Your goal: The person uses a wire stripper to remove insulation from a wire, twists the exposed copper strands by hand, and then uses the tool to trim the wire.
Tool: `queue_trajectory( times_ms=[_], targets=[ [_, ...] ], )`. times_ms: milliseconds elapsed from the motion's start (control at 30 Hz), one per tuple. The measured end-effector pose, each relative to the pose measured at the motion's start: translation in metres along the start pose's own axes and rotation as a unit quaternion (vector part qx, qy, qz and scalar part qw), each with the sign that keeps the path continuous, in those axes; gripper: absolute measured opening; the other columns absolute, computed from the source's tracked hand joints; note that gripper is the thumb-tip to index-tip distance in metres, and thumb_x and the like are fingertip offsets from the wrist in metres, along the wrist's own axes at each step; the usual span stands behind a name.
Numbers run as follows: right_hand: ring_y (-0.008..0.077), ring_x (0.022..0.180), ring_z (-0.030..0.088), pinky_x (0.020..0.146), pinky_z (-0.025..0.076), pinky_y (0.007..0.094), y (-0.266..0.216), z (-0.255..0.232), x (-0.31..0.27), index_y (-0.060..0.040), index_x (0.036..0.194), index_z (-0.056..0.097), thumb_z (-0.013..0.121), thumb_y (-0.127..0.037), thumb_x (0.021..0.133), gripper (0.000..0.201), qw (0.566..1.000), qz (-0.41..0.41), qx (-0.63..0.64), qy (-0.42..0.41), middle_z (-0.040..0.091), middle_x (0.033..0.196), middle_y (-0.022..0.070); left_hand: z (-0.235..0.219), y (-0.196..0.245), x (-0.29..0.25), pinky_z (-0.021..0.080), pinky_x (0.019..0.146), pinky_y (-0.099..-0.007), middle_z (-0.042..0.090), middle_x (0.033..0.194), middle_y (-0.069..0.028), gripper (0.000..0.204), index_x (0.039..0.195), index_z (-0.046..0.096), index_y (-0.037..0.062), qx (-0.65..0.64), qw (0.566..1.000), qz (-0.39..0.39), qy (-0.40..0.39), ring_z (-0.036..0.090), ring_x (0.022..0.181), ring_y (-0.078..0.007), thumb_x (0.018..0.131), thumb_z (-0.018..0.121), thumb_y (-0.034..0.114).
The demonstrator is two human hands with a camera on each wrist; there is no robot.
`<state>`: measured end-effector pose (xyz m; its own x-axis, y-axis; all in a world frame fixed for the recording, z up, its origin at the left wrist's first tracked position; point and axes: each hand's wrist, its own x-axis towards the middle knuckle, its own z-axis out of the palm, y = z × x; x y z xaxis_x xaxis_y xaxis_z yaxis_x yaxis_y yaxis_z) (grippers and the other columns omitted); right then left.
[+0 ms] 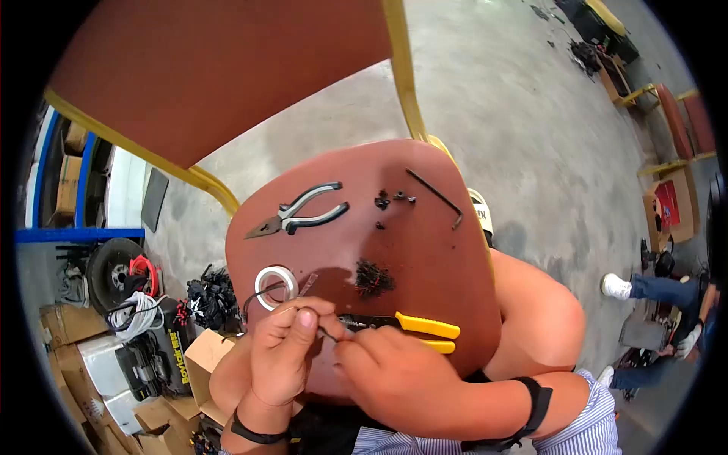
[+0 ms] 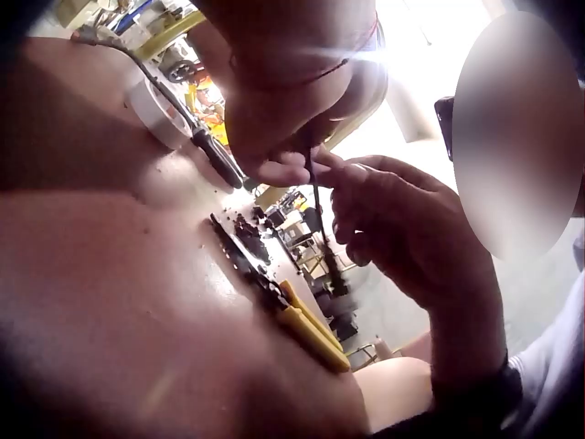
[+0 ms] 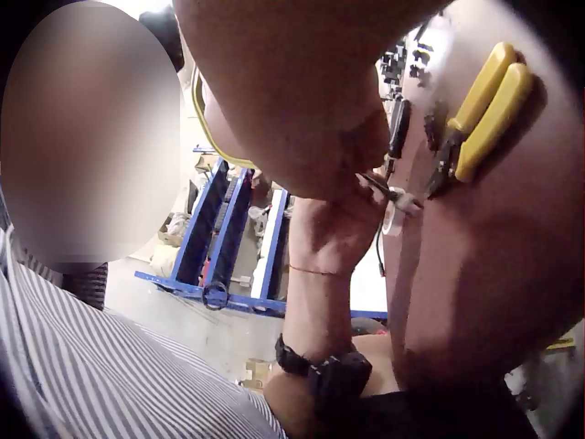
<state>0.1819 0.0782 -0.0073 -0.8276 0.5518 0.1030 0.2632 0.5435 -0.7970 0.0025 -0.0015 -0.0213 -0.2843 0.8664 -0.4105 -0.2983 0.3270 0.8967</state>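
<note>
My left hand (image 1: 305, 318) and right hand (image 1: 347, 346) meet over the near edge of a brown chair seat (image 1: 425, 258). Both pinch a thin black wire (image 1: 327, 333) between thumb and fingertips. In the left wrist view the wire (image 2: 316, 197) runs upright between my left hand (image 2: 285, 170) and right hand (image 2: 355, 199). Just beyond my fingers, a yellow-handled stripper (image 1: 421, 328) lies on the seat. A white tape roll (image 1: 275, 287) sits left of them. In the right wrist view my left hand (image 3: 343, 224) is beside the stripper (image 3: 489, 101).
Also on the seat are grey-handled pliers (image 1: 303, 211), a pile of small black parts (image 1: 373, 277), a few screws (image 1: 390, 199) and a hex key (image 1: 436, 196). Cardboard boxes (image 1: 72, 326) and a tyre (image 1: 114, 273) stand on the left floor. A person's legs (image 1: 652, 288) are at the right.
</note>
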Motion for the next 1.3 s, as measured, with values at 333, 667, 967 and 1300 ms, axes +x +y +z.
queue_trajectory(
  times_ms=[333, 667, 967, 1300],
  targets=[
    [0.0229, 0.083, 0.061, 0.068, 0.051, 0.0336, 0.023, -0.022, -0.01, -0.0082, 0.092, 0.058, 0.073, -0.023, 0.076, 0.027, 0.941, 0.069, -0.301, -0.135, 0.058, 0.086, 0.0074, -0.002, 0.001, -0.005, 0.054, 0.076, -0.0309, 0.074, 0.097, -0.0167, 0.033, 0.132, 0.057, -0.0028, -0.01, 1.0, 0.021, -0.013, 0.07, 0.084, -0.0209, 0.11, 0.054, 0.022],
    [0.0343, 0.09, 0.068, 0.076, 0.056, 0.0417, 0.014, -0.037, -0.001, 0.0, 0.095, 0.055, 0.074, -0.021, 0.08, 0.032, 0.944, 0.17, -0.14, -0.246, 0.066, 0.097, 0.0186, -0.008, 0.022, -0.02, 0.056, 0.077, -0.0316, 0.072, 0.094, -0.0162, 0.031, 0.131, 0.053, -0.0031, -0.004, 0.993, 0.121, 0.01, 0.067, 0.081, -0.0192, 0.114, 0.042, 0.021],
    [0.0311, 0.099, 0.066, 0.087, 0.051, 0.0402, 0.015, -0.013, 0.007, 0.0028, 0.125, 0.052, 0.061, -0.012, 0.093, 0.036, 0.925, 0.239, 0.249, -0.162, 0.067, 0.106, 0.0234, -0.01, 0.012, -0.029, 0.055, 0.072, -0.0271, 0.071, 0.092, -0.0114, 0.017, 0.12, 0.06, -0.001, 0.003, 0.994, 0.109, 0.025, 0.066, 0.078, -0.0147, 0.109, 0.051, 0.009],
    [0.017, 0.106, 0.057, 0.092, 0.049, 0.0328, 0.005, 0.003, 0.013, -0.005, 0.143, 0.048, 0.058, -0.006, 0.095, 0.05, 0.887, 0.244, 0.374, -0.119, 0.061, 0.116, 0.0098, 0.005, 0.019, -0.023, 0.053, 0.073, -0.021, 0.071, 0.098, -0.0041, 0.013, 0.112, 0.067, -0.0032, 0.022, 0.98, 0.185, 0.071, 0.065, 0.086, -0.0059, 0.1, 0.069, 0.003]
  ],
)
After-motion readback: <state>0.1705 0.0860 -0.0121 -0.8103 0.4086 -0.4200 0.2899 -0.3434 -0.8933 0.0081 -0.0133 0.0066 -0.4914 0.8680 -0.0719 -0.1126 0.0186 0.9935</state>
